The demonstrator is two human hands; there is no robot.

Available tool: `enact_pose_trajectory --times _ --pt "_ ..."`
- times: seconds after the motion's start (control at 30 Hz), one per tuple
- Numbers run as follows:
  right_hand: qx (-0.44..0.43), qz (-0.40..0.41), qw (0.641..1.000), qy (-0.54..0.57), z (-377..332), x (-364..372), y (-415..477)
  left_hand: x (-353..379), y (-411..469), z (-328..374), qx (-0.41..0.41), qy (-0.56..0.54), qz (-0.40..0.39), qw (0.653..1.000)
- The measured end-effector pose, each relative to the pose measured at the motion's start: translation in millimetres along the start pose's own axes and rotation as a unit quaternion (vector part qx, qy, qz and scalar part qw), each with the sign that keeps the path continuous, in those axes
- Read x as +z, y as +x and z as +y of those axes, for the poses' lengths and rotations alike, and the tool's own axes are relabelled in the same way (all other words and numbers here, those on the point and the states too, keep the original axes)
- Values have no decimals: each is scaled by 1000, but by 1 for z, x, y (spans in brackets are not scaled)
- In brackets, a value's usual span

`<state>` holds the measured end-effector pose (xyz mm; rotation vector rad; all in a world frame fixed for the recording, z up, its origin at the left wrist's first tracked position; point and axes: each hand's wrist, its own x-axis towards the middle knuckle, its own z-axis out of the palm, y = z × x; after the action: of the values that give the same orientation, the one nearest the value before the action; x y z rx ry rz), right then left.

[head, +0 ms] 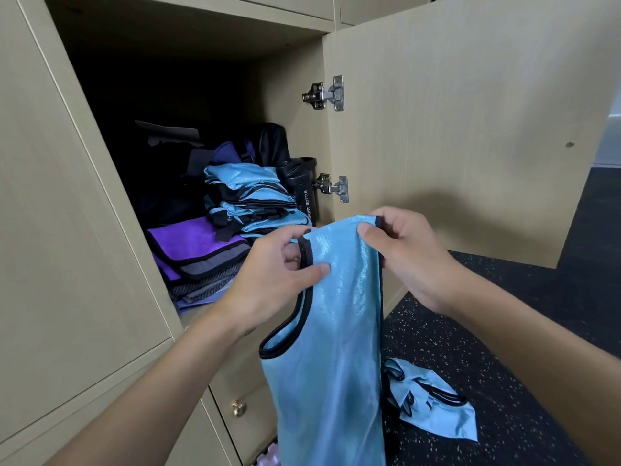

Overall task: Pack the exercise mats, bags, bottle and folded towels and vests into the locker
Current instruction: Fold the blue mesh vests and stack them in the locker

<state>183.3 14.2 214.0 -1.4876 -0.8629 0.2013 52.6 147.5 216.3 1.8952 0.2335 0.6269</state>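
Observation:
A light blue vest [336, 348] with black trim hangs in front of the open locker [188, 45]. My left hand [279, 280] pinches its left shoulder strap, and my right hand [406, 253] pinches the right strap. Inside the locker a stack of folded blue vests [252, 200] lies on folded purple and grey towels [198, 253]. A black sport bottle [304, 190] stands at the right wall. Dark bags [174, 156] fill the back. Another blue vest [433, 408] lies crumpled on the floor.
The locker door [470, 129] stands open to the right, hinges showing. Below the locker is a closed door with a brass knob [238, 407]. The floor [521, 331] is black speckled rubber. A pale object [268, 460] shows at the bottom edge.

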Motion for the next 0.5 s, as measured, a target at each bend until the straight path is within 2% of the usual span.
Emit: enact_pose_trajectory --times 0.07,0.2,0.3,0.33,0.37,0.47,0.5 --pt "1 -11 1000 -3 -1 -4 0 -3 3 0 3 -20 52 998" --pt "38 -50 998 16 -9 -5 -3 -4 7 -3 25 19 144 989" --pt "80 -29 993 77 -14 0 -4 3 4 -5 57 116 209 970" --pt "100 -20 989 109 -17 2 -4 6 2 -2 66 131 205 968" --pt "117 -18 984 136 -18 4 -5 9 0 1 72 117 169 976" --pt "122 -33 980 151 -22 10 -7 19 -8 12 56 49 -14 997" --pt "115 -36 982 143 -22 11 -8 21 -9 12 59 48 -42 996"
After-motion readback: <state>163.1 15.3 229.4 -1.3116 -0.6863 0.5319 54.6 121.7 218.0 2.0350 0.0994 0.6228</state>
